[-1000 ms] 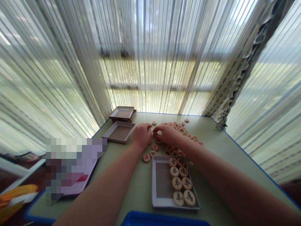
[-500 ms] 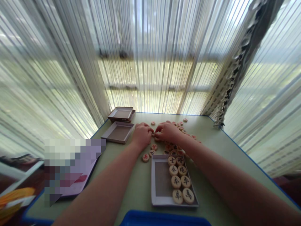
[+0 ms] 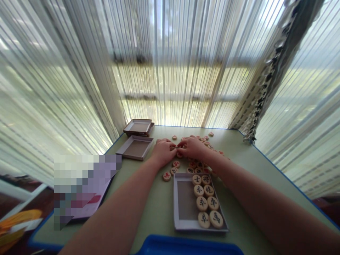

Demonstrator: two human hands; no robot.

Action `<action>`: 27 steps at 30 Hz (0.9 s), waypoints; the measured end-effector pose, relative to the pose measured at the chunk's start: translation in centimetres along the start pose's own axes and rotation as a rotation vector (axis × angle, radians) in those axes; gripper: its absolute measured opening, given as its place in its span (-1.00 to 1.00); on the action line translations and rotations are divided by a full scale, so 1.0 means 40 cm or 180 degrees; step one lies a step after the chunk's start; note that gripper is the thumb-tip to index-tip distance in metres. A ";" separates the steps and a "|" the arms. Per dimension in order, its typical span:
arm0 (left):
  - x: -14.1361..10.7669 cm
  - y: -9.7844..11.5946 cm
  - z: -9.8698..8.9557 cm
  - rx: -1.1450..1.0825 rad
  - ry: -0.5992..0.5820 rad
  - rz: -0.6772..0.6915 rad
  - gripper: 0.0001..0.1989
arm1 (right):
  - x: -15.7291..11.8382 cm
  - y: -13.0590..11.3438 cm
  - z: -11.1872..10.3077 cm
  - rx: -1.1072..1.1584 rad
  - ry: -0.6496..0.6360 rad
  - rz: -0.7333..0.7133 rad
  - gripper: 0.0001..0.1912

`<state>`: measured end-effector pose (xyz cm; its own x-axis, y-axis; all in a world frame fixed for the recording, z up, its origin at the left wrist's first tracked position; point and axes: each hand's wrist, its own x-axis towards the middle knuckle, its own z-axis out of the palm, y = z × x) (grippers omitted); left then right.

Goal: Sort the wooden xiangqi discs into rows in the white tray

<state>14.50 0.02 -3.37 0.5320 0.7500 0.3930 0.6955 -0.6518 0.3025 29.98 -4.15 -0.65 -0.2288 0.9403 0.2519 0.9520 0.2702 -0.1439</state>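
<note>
My left hand (image 3: 163,153) and my right hand (image 3: 193,148) meet over the far middle of the table. Their fingertips close on a small Chinese chess piece (image 3: 177,147), mostly hidden between them. Round wooden pieces with red or black characters lie around and behind my right hand, partly covered by it. A red-marked piece (image 3: 166,176) and a few others rest nearer me. Between my forearms stands a shallow open box (image 3: 176,205). Two columns of black-marked pieces (image 3: 202,203) lie face up along its right side, and its left part shows bare bottom.
Another shallow box tray (image 3: 145,150) sits at the left, with stacked box parts (image 3: 138,126) behind it. A purple flat item (image 3: 91,209), partly blurred out, lies at the left edge. A blue plastic edge (image 3: 191,244) is nearest me. Sheer curtains (image 3: 172,85) hang behind the green table (image 3: 255,177).
Both hands, still together on the piece, have shifted slightly away from me and a little right. The whole view has moved slightly; the boxed pieces keep their arrangement.
</note>
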 end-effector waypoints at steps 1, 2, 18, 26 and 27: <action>0.001 -0.001 0.000 -0.0044 -0.0003 0.0001 -0.73 | 0.000 0.001 0.001 -0.0004 0.0000 0.0007 -0.71; 0.003 -0.002 -0.001 -0.0092 -0.0013 -0.0003 -0.73 | 0.001 0.002 0.001 0.0002 -0.0010 0.0015 -0.70; 0.009 -0.005 -0.007 -0.0311 -0.0065 -0.0225 -0.72 | 0.007 0.025 0.023 0.0143 0.0118 -0.0058 -0.71; 0.012 -0.013 0.000 -0.0350 0.0080 -0.0258 -0.72 | 0.008 0.025 0.018 0.0228 0.0133 0.0129 -0.67; 0.012 -0.013 0.000 -0.0364 0.0084 -0.0248 -0.73 | 0.008 0.025 0.018 0.0230 0.0135 0.0140 -0.67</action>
<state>14.39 0.71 -3.33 0.4647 0.7966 0.3866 0.6737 -0.6014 0.4295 30.70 -3.43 -1.39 -0.1767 0.9424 0.2839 0.9435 0.2444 -0.2239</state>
